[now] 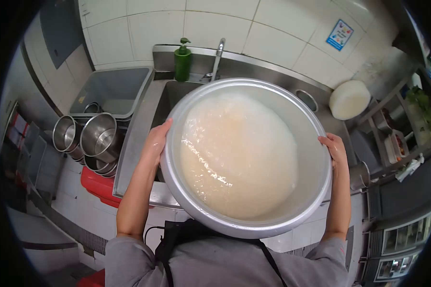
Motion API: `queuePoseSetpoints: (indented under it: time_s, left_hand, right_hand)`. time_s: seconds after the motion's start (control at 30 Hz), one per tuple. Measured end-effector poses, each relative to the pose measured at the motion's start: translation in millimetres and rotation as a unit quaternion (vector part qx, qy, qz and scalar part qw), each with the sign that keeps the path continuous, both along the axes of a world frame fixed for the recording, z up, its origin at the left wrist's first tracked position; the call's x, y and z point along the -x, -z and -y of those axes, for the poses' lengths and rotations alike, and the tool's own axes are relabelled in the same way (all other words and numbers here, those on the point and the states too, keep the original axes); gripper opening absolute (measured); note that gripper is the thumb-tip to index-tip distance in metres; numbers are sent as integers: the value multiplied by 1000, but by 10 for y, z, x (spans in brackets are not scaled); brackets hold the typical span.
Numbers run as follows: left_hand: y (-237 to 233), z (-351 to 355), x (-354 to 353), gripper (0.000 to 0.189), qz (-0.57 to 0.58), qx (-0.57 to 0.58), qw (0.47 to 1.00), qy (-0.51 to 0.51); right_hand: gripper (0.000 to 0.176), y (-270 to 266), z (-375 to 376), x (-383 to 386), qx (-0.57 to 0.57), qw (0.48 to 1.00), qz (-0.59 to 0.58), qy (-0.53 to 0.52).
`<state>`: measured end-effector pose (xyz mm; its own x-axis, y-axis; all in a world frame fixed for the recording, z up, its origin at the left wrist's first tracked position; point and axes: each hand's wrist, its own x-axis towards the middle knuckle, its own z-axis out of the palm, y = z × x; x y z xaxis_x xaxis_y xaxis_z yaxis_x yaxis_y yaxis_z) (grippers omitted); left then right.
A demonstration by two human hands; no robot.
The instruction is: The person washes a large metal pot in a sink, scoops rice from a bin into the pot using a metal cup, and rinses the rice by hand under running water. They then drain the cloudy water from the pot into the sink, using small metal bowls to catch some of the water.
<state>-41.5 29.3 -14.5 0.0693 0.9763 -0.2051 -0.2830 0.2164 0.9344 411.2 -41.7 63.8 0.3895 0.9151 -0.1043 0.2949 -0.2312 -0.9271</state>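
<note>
Stood close against the front edge of the steel sink counter point(134, 143), with a wide metal basin point(315, 162) filling nearly all the room above the sink point(176, 95) and hiding most of it. Saw tight quarters on the left: shiny steel pots point(98, 136) lying on their sides just beyond the counter's left edge, a grey plastic tub point(112, 91) behind them by the tiled wall point(225, 24), a red crate point(100, 187) below. Noted a tap point(218, 53) and a green pump bottle point(182, 60) along the counter's back edge, just past the basin's far rim, and a white round block point(349, 99) near the back right corner, beside a wire shelf point(407, 129) crowded with goods. Gripped the basin from both sides: with the left hand point(155, 142) pressed flat to the left outer wall, thumb along the rim, fingertips out of sight beneath; with the right hand point(335, 149) clamped on the right rim, fingers folded over the edge. Held the basin raised between the two hands, above the sink and the counter's front edge, tipped a little to the left. Carried cloudy beige water point(239, 158) inside, rippled and foamy at its left margin, gathered toward the left wall, with the right inner wall bare. Showed dull brushed metal, a round shape and a rolled lip.
</note>
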Motion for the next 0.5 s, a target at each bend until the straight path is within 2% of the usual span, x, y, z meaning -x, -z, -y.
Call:
queuePoseSetpoints:
  time_s: [0.07, 0.17, 0.37, 0.47, 0.5]
  left_hand:
    - [60, 55, -218, 38, 39, 21, 999, 30]
    - [271, 160, -588, 39, 90, 64, 990, 90]
    - [410, 477, -1444, 43, 81, 115, 975, 171]
    - [744, 547, -1904, 46, 106, 113, 968, 198]
    - [814, 589, -2041, 48, 99, 97, 972, 190]
  right_hand:
    - [13, -130, 354, -154, -4, 1000, -4, 30]
    - [16, -351, 865, -361, 12, 997, 55, 55]
    - [25, -464, 1724, -746, 35, 986, 90, 139]
    - [28, -446, 1988, -1021, 48, 976, 152, 150]
    - [30, -361, 2060, -1188, 28, 983, 108, 144]
